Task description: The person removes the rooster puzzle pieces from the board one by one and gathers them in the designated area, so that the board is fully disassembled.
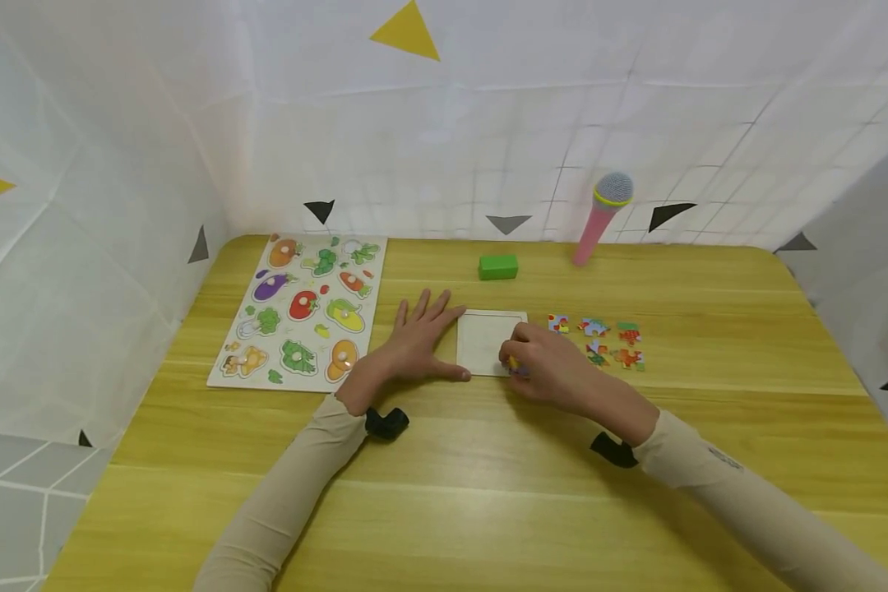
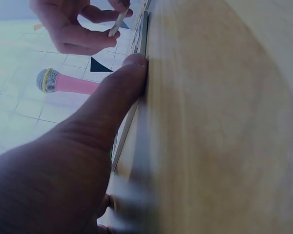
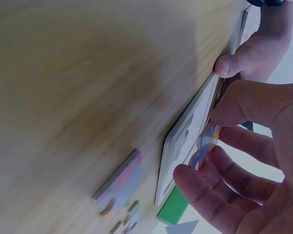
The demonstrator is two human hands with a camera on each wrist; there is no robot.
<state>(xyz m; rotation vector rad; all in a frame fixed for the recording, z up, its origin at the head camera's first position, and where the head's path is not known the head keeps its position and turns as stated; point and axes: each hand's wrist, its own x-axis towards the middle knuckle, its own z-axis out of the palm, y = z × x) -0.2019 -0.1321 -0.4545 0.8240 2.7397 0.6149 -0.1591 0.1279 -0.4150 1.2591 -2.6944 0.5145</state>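
A square, pale puzzle tray point(image 1: 481, 337) lies on the table between the two hands. My left hand point(image 1: 414, 344) is spread at its left side, the thumb touching the near left corner and a fingertip by the far left one. Over the tray's right part, my right hand point(image 1: 551, 364) pinches a colourful jigsaw piece point(image 3: 203, 145) between thumb and fingers. In the right wrist view that piece is tilted, just above the tray. Several loose jigsaw pieces point(image 1: 594, 327) lie to the right of the tray, partly behind the right hand.
A vegetable peg board point(image 1: 314, 330) lies on the left of the wooden table point(image 1: 444, 501). Behind the tray sits a green block point(image 1: 498, 267). A pink toy microphone point(image 1: 598, 226) stands at the back right, leaning toward the white sheet point(image 1: 444, 156).
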